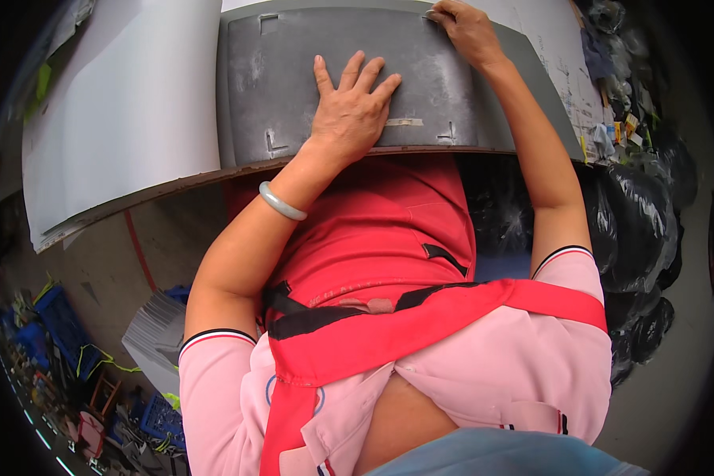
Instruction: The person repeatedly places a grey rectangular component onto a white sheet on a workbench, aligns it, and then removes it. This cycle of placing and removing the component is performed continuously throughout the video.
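A dark grey sheet (282, 83) with whitish smudges lies on the work table. Angular cut marks show at its corners, and a short pale strip (404, 122) is near its front edge. My left hand (349, 111) rests palm down on the sheet's middle, fingers spread and holding nothing. At the sheet's far right corner, my right hand (466, 33) is closed in a pinch. A small pale bit shows at its fingertips, too small to name.
Large light grey sheets (127, 95) are on the table's left side. Black plastic bags (639, 222) bulge on the right. Blue crates (59, 321) and scattered items stand on the floor at lower left. The table's front edge (182, 184) is close to my red apron (373, 214).
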